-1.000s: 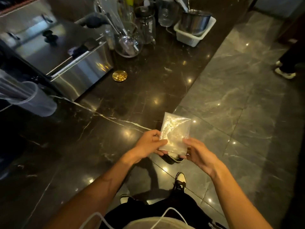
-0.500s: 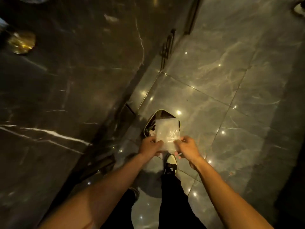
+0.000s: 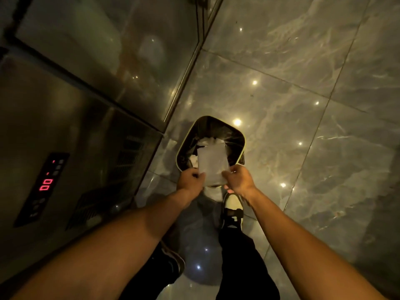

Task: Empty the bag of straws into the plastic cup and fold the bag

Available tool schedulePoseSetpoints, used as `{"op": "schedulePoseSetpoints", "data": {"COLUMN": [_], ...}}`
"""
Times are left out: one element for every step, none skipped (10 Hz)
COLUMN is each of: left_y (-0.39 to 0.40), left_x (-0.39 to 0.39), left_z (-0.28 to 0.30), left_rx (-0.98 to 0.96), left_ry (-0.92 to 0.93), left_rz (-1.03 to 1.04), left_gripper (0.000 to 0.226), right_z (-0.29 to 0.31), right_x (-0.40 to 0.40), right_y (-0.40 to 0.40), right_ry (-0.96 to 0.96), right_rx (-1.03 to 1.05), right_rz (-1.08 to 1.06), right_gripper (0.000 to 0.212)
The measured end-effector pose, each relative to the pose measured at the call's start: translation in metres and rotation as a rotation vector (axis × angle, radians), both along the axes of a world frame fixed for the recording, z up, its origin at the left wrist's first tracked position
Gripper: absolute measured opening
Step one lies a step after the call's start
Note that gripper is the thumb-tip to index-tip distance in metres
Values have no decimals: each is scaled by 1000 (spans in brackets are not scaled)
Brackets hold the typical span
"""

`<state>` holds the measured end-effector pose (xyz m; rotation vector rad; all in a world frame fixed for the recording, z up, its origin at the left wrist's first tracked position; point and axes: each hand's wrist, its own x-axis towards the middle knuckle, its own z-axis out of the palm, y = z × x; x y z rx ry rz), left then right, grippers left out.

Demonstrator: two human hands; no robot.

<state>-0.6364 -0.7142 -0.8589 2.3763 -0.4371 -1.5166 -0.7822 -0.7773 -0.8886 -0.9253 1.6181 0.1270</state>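
The clear plastic bag (image 3: 213, 164) is flat and looks empty, held upright between both hands. My left hand (image 3: 190, 180) pinches its lower left edge and my right hand (image 3: 238, 179) pinches its lower right edge. The bag hangs directly over an open bin (image 3: 237, 137) on the floor. No straws and no plastic cup are in view.
The bin has a dark liner and crumpled white waste inside. A steel under-counter unit (image 3: 75, 159) with a red digital display (image 3: 45, 184) stands on the left. Grey marble floor tiles (image 3: 303, 105) spread to the right. My shoes (image 3: 232, 210) are just below the bin.
The view has tipped down from the countertop to the floor. Both hands have carried the bag down over the bin, still gripping it.
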Motion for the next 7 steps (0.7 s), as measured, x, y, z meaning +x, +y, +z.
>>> {"op": "schedulePoseSetpoints", "data": {"left_y": [-2,-5,-14,-20,-20,-17,-6], "left_x": [1,3,7,10,15,15,14], "left_z": [-20,-28,-35,-38,-34,-27,-4], "left_rx": [-20,-29,-37,-41,-28,-25,-10], "left_ry": [-1,-17,-31,-33,-57,-46,-23], "left_rz": [2,-7,-37,-68,-98,-114,-187], "left_gripper": [14,8,18,32,43,40,30], "right_z": [-15,-17,-16,-13,-2,11,41], "right_x": [3,6,11,14,16,15,12], "right_y": [-1,-6,-14,-18,-18,-17,-11], "right_ry": [30,63,88,112,247,293,269], "right_rx": [-46,-89,-144,-164,-227,-239,-198], "right_rz": [53,112,149,204,373,475,587], "right_gripper": [17,21,28,33,38,35,32]}}
